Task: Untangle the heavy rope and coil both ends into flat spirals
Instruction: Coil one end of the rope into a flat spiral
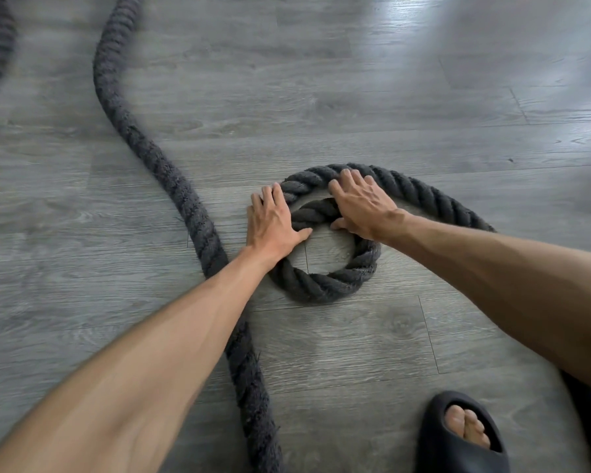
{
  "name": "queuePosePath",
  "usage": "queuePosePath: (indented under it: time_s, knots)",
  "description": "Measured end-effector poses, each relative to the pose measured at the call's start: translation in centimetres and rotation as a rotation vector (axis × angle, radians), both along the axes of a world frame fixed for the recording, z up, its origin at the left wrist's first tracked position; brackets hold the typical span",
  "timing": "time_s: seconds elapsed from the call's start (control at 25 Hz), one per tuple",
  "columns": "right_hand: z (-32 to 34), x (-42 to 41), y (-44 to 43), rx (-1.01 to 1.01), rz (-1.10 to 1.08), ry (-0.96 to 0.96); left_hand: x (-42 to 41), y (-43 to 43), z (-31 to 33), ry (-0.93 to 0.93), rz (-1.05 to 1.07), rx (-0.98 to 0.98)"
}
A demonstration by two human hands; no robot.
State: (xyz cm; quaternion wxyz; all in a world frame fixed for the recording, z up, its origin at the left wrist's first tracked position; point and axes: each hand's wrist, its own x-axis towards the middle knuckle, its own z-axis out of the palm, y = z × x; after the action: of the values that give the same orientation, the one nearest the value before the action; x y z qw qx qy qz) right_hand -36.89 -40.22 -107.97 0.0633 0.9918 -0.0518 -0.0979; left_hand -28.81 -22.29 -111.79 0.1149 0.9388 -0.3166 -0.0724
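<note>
Pressing flat with the left hand, fingers straight, on the rope, left side of its ring. Spreading the right hand palm-down over the far turns, gripping nothing. Barely one ring wound on the floor; free length curving in from the right, nearest the right hand.

The rope is dark charcoal grey with a twisted strand pattern. The floor shows grey planks with a wood-grain pattern and a pale glare far right. The slipper, near right, is black.

Left hand, right hand on rope
</note>
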Motion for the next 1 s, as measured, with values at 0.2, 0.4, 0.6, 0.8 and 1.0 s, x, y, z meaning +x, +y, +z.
queuePosePath:
  time_s: [0.2, 0.4, 0.6, 0.8, 1.0]
  knots:
    - [-0.3, -0.3, 0.1, 0.125, -0.156, -0.02, -0.1, -0.2, -0.4, 0.051, 0.047, -0.04]
    - [0.5, -0.2, -1.6, 0.089, -0.269, 0.008, 0.2, -0.4, -0.4, 0.062, 0.093, -0.068]
    - [0.2, 2.2, -2.8, 0.225, -0.511, 0.237, -0.2, -1.1, -0.1, 0.054, 0.173, -0.072]
    - [-0.2, 2.7, -2.7, 0.239, -0.405, 0.078, -0.4, -2.1, 1.5, 0.082, 0.198, 0.101]
    - [0.0, 2.5, -2.5, 0.228, -0.11, 0.055, 0.5, -5.1, 2.3, 0.058, -0.056, 0.191]
